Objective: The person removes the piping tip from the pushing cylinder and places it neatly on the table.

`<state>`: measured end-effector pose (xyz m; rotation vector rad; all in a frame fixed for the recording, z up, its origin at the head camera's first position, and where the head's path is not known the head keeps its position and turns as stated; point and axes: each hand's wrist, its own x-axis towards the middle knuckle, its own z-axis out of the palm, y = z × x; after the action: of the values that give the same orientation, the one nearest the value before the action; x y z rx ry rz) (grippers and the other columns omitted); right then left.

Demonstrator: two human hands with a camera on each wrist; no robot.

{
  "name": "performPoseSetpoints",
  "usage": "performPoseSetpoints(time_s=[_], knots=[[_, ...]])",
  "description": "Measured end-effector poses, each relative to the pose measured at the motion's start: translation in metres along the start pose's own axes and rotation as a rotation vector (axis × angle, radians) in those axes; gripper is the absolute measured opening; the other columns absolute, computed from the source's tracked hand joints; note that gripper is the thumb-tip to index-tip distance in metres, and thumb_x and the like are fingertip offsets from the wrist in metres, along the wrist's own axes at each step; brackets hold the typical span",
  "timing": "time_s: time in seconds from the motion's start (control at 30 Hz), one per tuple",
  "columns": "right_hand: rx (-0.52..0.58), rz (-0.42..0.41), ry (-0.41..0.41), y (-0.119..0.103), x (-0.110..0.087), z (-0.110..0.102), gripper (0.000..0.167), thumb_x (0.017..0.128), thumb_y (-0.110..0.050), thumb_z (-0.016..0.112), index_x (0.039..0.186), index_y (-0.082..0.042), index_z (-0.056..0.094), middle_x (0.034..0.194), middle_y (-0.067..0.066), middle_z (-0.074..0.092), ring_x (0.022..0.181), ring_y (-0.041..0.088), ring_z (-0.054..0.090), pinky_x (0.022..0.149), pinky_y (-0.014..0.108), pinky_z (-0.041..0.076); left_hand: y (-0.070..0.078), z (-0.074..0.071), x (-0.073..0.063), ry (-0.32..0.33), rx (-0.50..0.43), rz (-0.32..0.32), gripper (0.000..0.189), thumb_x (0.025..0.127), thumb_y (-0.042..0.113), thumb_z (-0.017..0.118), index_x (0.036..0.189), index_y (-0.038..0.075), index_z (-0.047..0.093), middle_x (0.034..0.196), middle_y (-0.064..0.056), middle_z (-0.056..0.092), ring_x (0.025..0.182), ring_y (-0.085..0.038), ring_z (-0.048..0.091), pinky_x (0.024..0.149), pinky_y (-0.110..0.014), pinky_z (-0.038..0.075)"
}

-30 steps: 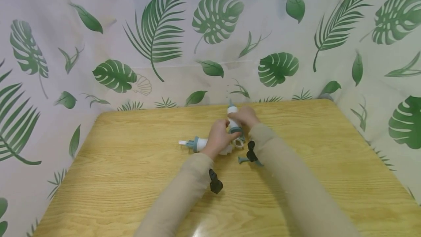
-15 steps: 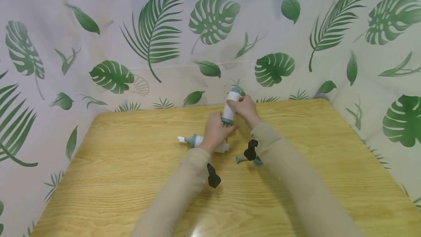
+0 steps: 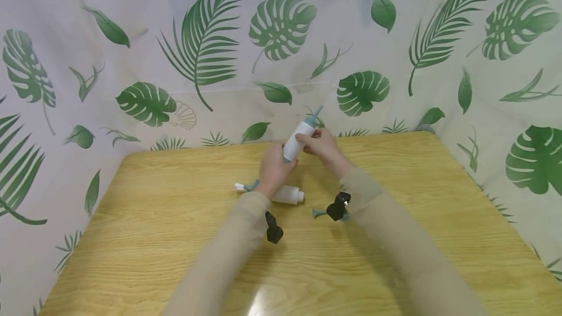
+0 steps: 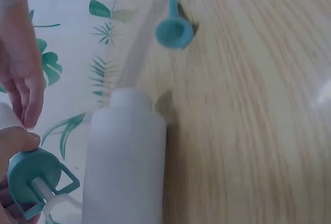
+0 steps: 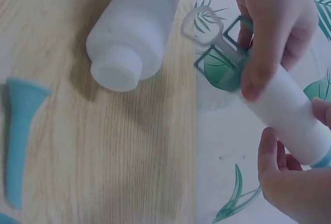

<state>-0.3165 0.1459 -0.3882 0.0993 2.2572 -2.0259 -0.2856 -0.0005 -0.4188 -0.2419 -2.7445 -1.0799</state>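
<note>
Both hands hold a white syringe with teal end parts, tilted above the far part of the table. My left hand grips it around the lower end, by the teal collar. A pale plunger ring sticks out beyond that hand. My right hand pinches the barrel close to the teal nozzle, which points up and right. Below the left hand lies a second white barrel, its bare neck facing right; the left hand and forearm partly hide it.
Loose teal parts, one a flared piece, lie on the wooden table by the right wrist's black camera, which partly hides them. A leaf-patterned curtain hangs behind the table's far edge.
The held syringe has risen off the table and tilted, its nozzle swinging right and its plunger end left. My left hand has moved left and slightly up with it; the right still holds the barrel.
</note>
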Motion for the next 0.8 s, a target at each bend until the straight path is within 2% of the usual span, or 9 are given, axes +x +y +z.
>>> performPoseSetpoints(time_s=[0.23, 0.33, 0.47, 0.57, 0.7, 0.8], knots=[[0.094, -0.016, -0.046, 0.000, -0.006, -0.012, 0.063, 0.095, -0.023, 0.060, 0.138, 0.011, 0.028, 0.130, 0.024, 0.042, 0.109, 0.033, 0.052, 0.094, 0.032, 0.048, -0.012, -0.016, 0.000, 0.003, 0.010, 0.070, 0.044, 0.082, 0.010, 0.075, 0.121, 0.002, 0.056, 0.115, -0.011, 0.060, 0.107, -0.026, 0.056, 0.095, -0.040, 0.045], [0.125, -0.025, -0.061, 0.000, -0.008, -0.015, 0.057, 0.096, -0.021, 0.059, 0.135, 0.010, 0.034, 0.124, 0.020, 0.046, 0.106, 0.032, 0.053, 0.095, 0.033, 0.048, -0.017, -0.023, 0.000, 0.018, 0.060, 0.122, 0.044, 0.080, 0.006, 0.075, 0.120, 0.002, 0.057, 0.115, -0.012, 0.060, 0.109, -0.027, 0.054, 0.097, -0.040, 0.044], [0.153, -0.018, -0.088, 0.000, -0.012, -0.020, 0.047, 0.097, -0.018, 0.058, 0.131, 0.009, 0.040, 0.116, 0.014, 0.049, 0.097, 0.023, 0.056, 0.093, 0.032, 0.049, -0.023, -0.031, 0.001, 0.050, 0.145, 0.206, 0.044, 0.077, 0.003, 0.077, 0.117, 0.001, 0.059, 0.114, -0.012, 0.060, 0.108, -0.028, 0.054, 0.097, -0.040, 0.044], [0.169, -0.004, -0.119, 0.001, -0.014, -0.025, 0.048, 0.097, -0.018, 0.057, 0.132, 0.009, 0.039, 0.114, 0.013, 0.049, 0.090, 0.017, 0.058, 0.093, 0.031, 0.049, -0.026, -0.036, 0.001, 0.066, 0.191, 0.269, 0.044, 0.076, 0.002, 0.078, 0.115, 0.000, 0.059, 0.114, -0.013, 0.060, 0.107, -0.028, 0.054, 0.096, -0.040, 0.045], [0.149, -0.002, -0.176, 0.003, -0.018, -0.031, 0.051, 0.097, -0.019, 0.057, 0.136, 0.008, 0.039, 0.116, 0.017, 0.049, 0.089, 0.017, 0.060, 0.093, 0.032, 0.049, -0.030, -0.043, 0.000, 0.092, 0.232, 0.358, 0.043, 0.074, -0.001, 0.079, 0.113, -0.001, 0.060, 0.114, -0.014, 0.061, 0.109, -0.029, 0.054, 0.096, -0.039, 0.045], [0.083, -0.017, -0.226, 0.006, -0.018, -0.035, 0.049, 0.096, -0.018, 0.059, 0.134, 0.009, 0.044, 0.117, 0.021, 0.051, 0.090, 0.018, 0.062, 0.092, 0.034, 0.050, -0.033, -0.046, 0.000, 0.112, 0.260, 0.429, 0.043, 0.073, -0.003, 0.078, 0.112, -0.001, 0.061, 0.113, -0.013, 0.061, 0.109, -0.029, 0.054, 0.097, -0.039, 0.044]])
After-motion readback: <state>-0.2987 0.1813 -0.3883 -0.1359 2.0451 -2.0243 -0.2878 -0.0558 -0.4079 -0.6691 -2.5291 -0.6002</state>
